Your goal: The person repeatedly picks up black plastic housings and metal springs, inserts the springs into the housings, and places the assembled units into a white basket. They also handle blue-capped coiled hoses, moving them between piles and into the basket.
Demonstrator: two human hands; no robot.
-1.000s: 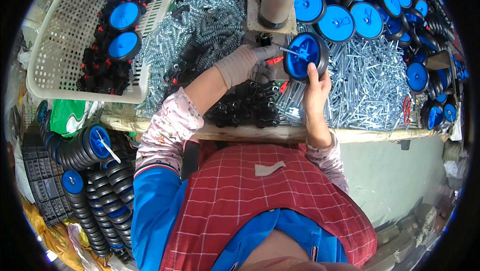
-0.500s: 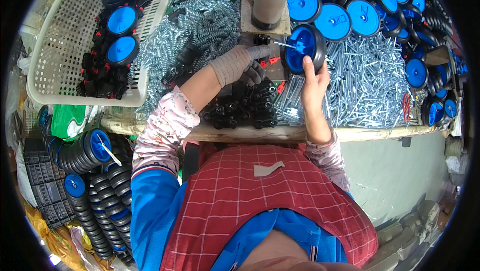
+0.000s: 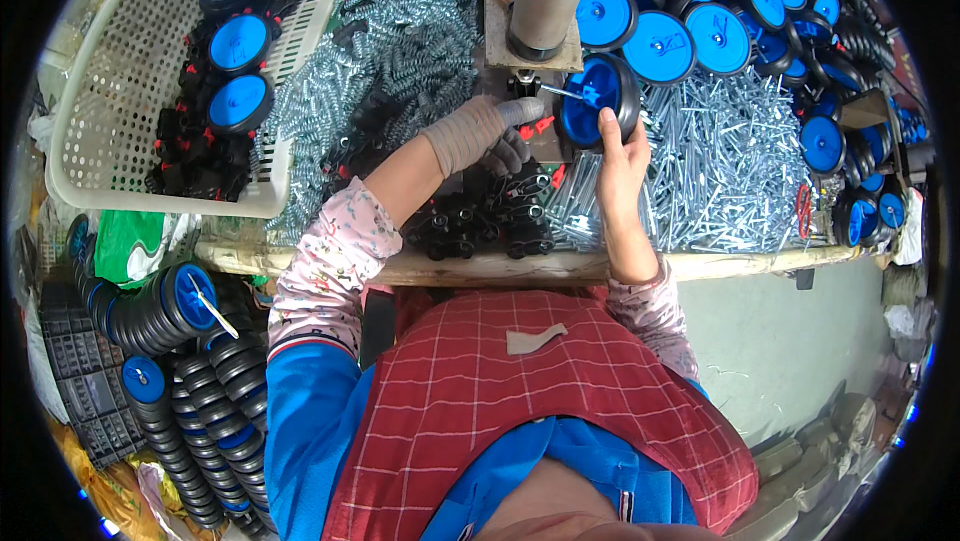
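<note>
My right hand (image 3: 624, 166), bare, grips a black-tyred wheel (image 3: 597, 101) with a blue hub, thumb on the near rim. A metal pin (image 3: 560, 92) sticks out of its hub to the left, its tip at a small black plastic part (image 3: 522, 85) below the press. My left hand (image 3: 503, 136), in a grey glove, is closed beside that part, with one finger reaching up to it. The other fingers curl above a pile of black plastic brackets (image 3: 480, 216); what they hold is hidden. Small red clips (image 3: 541, 127) lie between my hands.
The grey press column (image 3: 543, 1) stands at the back centre. Springs (image 3: 400, 51) heap to the left, beside a white perforated basket (image 3: 75, 156). On the right lie loose metal pins (image 3: 725, 161), red-handled scissors (image 3: 803, 209) and stacked blue wheels (image 3: 660, 46).
My right hand has brought the wheel slightly left, so its pin now reaches the black part below the press. My left hand stays almost in place.
</note>
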